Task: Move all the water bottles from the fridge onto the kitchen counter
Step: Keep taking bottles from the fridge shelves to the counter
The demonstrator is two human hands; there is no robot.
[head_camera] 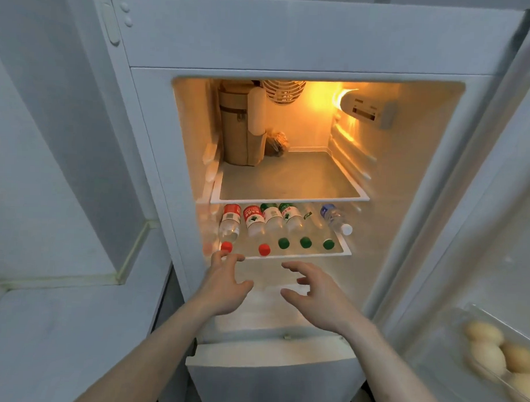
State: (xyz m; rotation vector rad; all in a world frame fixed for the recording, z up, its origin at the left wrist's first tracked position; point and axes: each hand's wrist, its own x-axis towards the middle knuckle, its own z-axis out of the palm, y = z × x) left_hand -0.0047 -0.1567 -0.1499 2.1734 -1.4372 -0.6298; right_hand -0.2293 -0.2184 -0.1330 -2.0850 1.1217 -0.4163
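Note:
The fridge (293, 36) stands open and lit inside. Several water bottles lie side by side on its lower glass shelf (344, 252), caps toward me: two with red caps (230, 222) at the left, three with green caps (273, 220) in the middle, one blue-labelled bottle with a white cap (335, 218) at the right. My left hand (226, 285) hovers open just below the shelf's front edge, fingertips near the leftmost red cap. My right hand (310, 292) is open too, fingers spread, below the middle of the shelf. Neither hand holds anything.
The upper shelf (288, 198) carries a tan cylindrical container (234, 130) and a small bag at the back left. The open fridge door at right holds eggs (493, 350) in a clear tray. A pale counter surface (58, 329) lies to the left of the fridge.

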